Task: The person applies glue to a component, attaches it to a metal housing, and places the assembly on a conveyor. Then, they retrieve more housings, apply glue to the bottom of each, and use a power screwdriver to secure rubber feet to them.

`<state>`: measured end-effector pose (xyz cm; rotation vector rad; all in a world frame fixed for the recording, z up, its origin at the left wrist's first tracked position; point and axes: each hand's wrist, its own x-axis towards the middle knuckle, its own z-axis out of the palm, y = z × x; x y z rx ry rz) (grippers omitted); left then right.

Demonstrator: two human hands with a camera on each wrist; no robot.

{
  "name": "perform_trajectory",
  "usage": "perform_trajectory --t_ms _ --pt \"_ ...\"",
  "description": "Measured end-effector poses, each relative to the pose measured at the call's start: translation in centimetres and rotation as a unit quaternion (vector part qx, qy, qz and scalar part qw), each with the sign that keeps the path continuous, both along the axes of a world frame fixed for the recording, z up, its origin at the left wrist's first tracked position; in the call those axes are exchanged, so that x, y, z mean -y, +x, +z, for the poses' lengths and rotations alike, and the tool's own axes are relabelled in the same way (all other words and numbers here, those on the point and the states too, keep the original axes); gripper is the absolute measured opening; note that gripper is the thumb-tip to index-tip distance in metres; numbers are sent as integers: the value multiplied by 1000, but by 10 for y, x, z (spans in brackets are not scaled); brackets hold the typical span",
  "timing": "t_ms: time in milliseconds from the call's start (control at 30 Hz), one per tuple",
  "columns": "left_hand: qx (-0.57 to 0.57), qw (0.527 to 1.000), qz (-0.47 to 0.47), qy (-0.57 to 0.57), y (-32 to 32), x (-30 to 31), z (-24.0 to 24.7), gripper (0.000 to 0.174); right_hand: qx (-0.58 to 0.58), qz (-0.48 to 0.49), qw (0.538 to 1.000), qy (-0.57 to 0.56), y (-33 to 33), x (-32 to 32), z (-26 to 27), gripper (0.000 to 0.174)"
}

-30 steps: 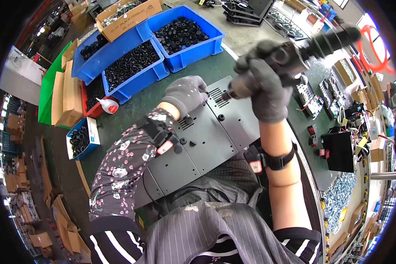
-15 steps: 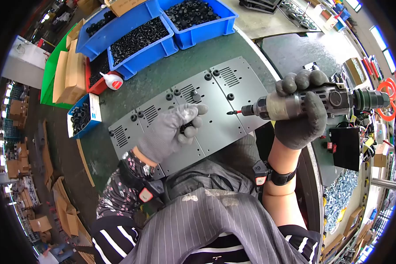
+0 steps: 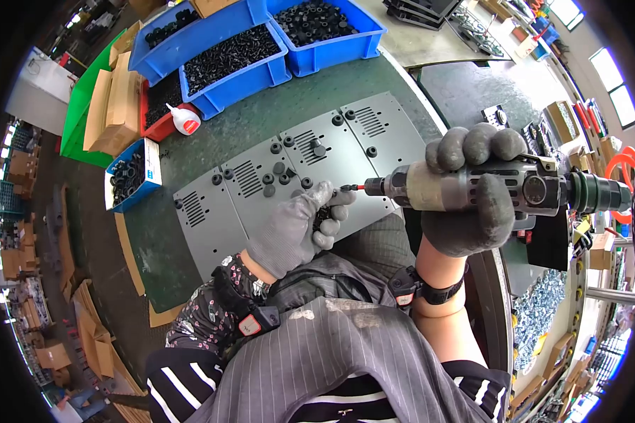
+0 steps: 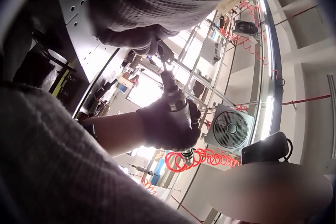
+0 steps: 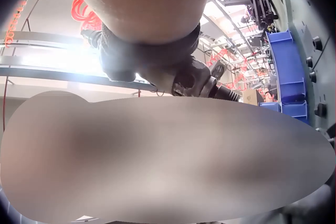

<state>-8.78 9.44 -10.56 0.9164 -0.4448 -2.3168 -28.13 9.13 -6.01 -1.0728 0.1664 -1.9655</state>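
Observation:
My gloved right hand (image 3: 466,229) grips a power screwdriver (image 3: 427,187), held level above the panel's right part with its red bit (image 3: 360,187) pointing left. In the head view my gloved left hand (image 3: 286,236) has its fingers curled round small black screws (image 3: 321,217). Its thumb and index fingertip come right up to a dark screw (image 3: 346,188) at the bit's end. Beneath lies a grey vented metal panel (image 3: 346,162). Round black feet (image 3: 337,120) stand on it, and several loose black pieces (image 3: 279,169) lie near its middle.
Blue bins (image 3: 229,99) of small black parts stand at the back left. Beside them are a red bin (image 3: 164,128), a white bottle (image 3: 185,121) and a small blue box (image 3: 152,169). A red coiled hose (image 3: 622,169) hangs behind the screwdriver.
The screwdriver has come down from a raised tilt to level, then a little left. My left hand has left the panel's top and moved towards me, uncovering loose pieces, its fingertips now at the bit.

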Motion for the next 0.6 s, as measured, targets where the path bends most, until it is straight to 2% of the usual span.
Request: perform_trajectory --t_ms 100,300,467,600 --pt "-17 1000 -13 -1 -3 0 0 38 -4 3 1000 7 1 -2 1 42" --pt "-34 999 -19 22 -7 3 -3 35 -12 -27 999 22 -1 -8 3 40" --pt "-42 999 -21 -1 -14 4 -11 33 -23 -50 998 44 -4 -8 0 39" --pt "2 999 3 -38 -19 1 -8 32 -21 -50 998 36 -9 -6 -3 37"
